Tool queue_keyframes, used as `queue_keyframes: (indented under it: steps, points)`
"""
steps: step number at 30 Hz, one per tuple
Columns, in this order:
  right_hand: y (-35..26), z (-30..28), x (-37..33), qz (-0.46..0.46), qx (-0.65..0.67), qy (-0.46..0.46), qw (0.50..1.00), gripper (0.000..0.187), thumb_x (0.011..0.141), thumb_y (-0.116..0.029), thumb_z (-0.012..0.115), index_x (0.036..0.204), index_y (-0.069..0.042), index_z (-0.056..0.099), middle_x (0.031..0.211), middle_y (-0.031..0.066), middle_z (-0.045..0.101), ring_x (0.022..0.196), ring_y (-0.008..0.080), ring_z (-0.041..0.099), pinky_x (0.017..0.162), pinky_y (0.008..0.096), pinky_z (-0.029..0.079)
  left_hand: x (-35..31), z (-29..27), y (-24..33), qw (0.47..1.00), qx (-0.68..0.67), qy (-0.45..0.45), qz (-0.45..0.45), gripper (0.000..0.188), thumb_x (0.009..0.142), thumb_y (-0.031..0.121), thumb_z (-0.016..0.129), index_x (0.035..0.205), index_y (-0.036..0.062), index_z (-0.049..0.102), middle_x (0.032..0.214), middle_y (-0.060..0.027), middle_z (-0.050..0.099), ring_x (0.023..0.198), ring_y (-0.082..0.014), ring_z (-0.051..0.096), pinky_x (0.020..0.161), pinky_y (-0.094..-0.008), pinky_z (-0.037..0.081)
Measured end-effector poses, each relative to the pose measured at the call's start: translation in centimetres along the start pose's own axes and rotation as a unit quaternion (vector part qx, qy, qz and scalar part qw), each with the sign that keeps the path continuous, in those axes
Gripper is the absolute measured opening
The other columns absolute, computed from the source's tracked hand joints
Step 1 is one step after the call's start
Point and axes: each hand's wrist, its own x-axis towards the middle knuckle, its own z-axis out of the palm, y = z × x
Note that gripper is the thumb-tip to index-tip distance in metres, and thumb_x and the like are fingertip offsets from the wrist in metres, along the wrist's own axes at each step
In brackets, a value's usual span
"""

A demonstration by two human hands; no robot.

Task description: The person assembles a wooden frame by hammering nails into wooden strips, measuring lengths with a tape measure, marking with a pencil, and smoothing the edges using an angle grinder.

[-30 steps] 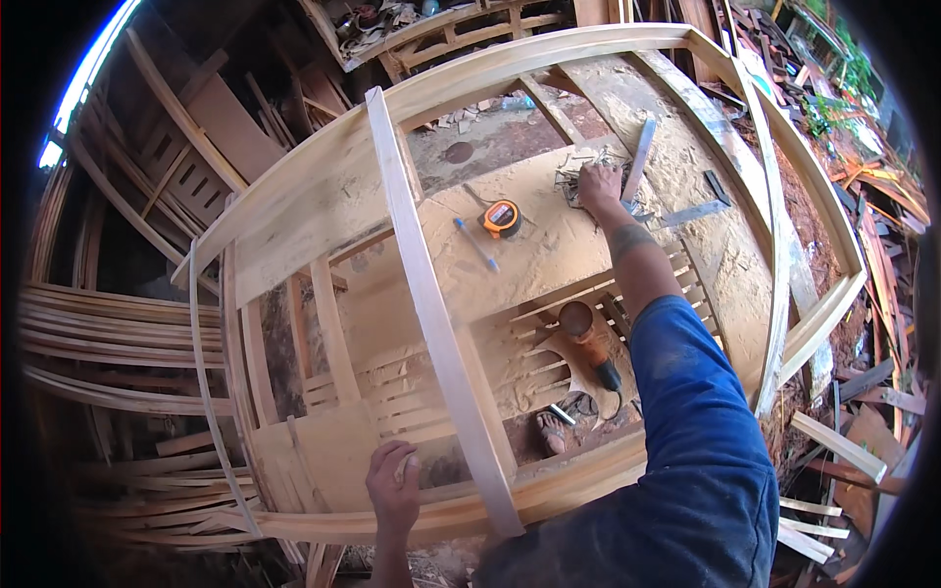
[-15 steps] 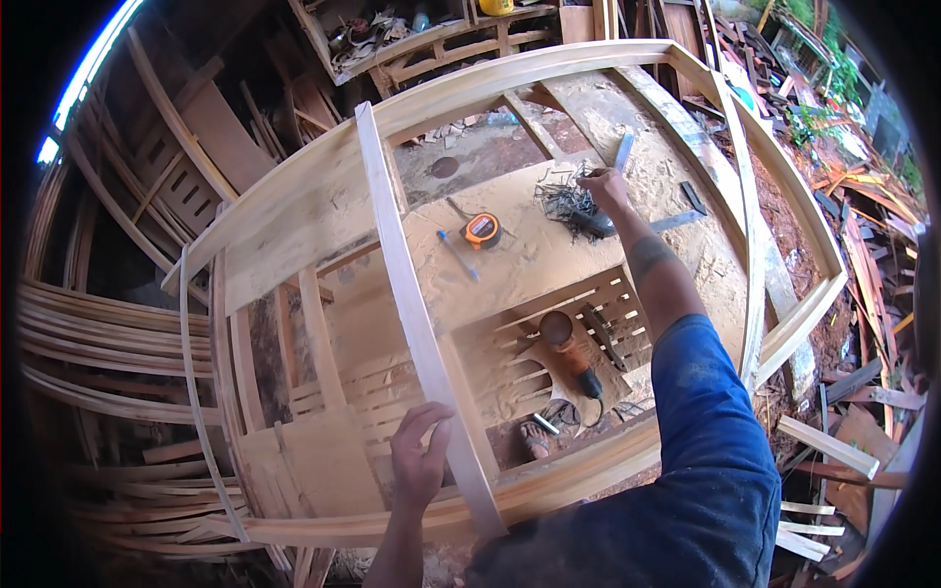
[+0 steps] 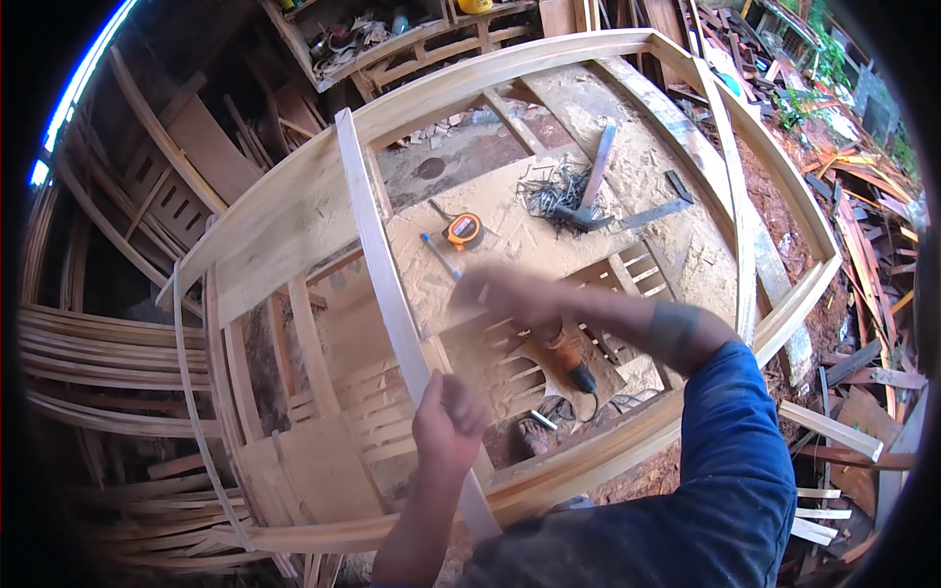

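My left hand [image 3: 451, 423] is at the pale wooden crossbar [image 3: 377, 250], its fingers curled in; whatever they may hold is hidden. Over the sawdust-covered board, my right hand [image 3: 505, 296] is smeared by motion, so its fingers and any contents cannot be made out. Beyond it a pile of nails [image 3: 549, 193] lies with a hammer [image 3: 596, 171] resting on it. Nearer the crossbar are an orange tape measure [image 3: 463, 230] and a blue pen [image 3: 441, 255]. Below my right forearm lies an orange and black corded power tool [image 3: 569, 361], partly covered by the hand.
A large wooden frame [image 3: 578, 456] surrounds the work surface. A metal square [image 3: 657, 213] lies right of the nails. Curved slats [image 3: 118, 353] are stacked at the left, scrap wood [image 3: 863, 255] is heaped at the right, and a cluttered shelf [image 3: 392, 49] stands at the back.
My right hand has left the nail pile and swung back toward the crossbar. My left hand has moved up and right, its fingers now more curled. The whole view has shifted slightly.
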Motion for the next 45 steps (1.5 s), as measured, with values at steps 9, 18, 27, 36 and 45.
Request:
queue_keyframes:
  steps: [9, 18, 27, 36, 45]
  points:
    - [24.4, -13.6, -1.3, 0.172, -0.581, 0.085, 0.791, 0.03, 0.091, -0.015, 0.058, 0.119, -0.022, 0.066, 0.134, 0.0159, 0.052, 0.134, 0.0283, 0.046, 0.113, 0.0535, 0.035, -15.5, -12.3, 2.9, 0.983, 0.031, 0.175, 0.049, 0.016, 0.098, 0.016, 0.054, 0.111, 0.0073, 0.057, 0.091, -0.0073, 0.056, 0.083, -0.0187, 0.05, 0.072, -0.0335, 0.042]
    - [21.0, -14.9, -2.0, -0.126, -0.669, 0.153, 0.716, 0.015, 0.091, -0.022, 0.056, 0.094, -0.021, 0.07, 0.112, 0.0096, 0.066, 0.117, 0.0303, 0.059, 0.121, 0.0504, 0.029, -19.2, -13.4, 4.5, 0.992, 0.052, 0.109, 0.025, 0.014, 0.1, 0.01, 0.056, 0.114, 0.0059, 0.056, 0.106, -0.0104, 0.062, 0.094, -0.0215, 0.062, 0.078, -0.0331, 0.051]
    - [-4.1, -7.5, -17.2, 0.252, -0.48, 0.254, 0.801, 0.026, 0.089, -0.031, 0.063, 0.103, -0.01, 0.06, 0.081, 0.0172, 0.066, 0.08, 0.037, 0.067, 0.073, 0.0497, 0.05, -15.8, -15.1, 8.8, 0.98, 0.158, -0.073, -0.095, 0.012, 0.103, 0.017, 0.056, 0.106, 0.0058, 0.055, 0.095, -0.0074, 0.057, 0.086, -0.0184, 0.058, 0.057, -0.0267, 0.047]
    - [-21.3, 30.4, -32.8, 0.449, 0.213, 0.569, 0.655, 0.021, 0.095, -0.025, 0.06, 0.099, -0.004, 0.059, 0.068, 0.0016, 0.053, 0.052, 0.0121, 0.052, 0.046, 0.0308, 0.045, -12.5, -17.0, 9.7, 0.725, 0.608, -0.299, 0.127, 0.012, 0.098, 0.014, 0.062, 0.097, 0.0019, 0.062, 0.076, -0.0022, 0.058, 0.061, -0.0118, 0.05, 0.057, -0.0285, 0.043]
    - [-28.1, 53.4, -31.3, 0.592, 0.262, 0.455, 0.611, 0.02, 0.093, -0.02, 0.06, 0.098, 0.0, 0.059, 0.07, 0.005, 0.058, 0.057, 0.0146, 0.057, 0.053, 0.0343, 0.047, -9.9, -11.3, 2.8, 0.599, 0.577, -0.54, 0.128, 0.014, 0.093, 0.008, 0.068, 0.099, -0.0052, 0.07, 0.089, -0.0148, 0.071, 0.078, -0.0228, 0.068, 0.069, -0.0344, 0.053]
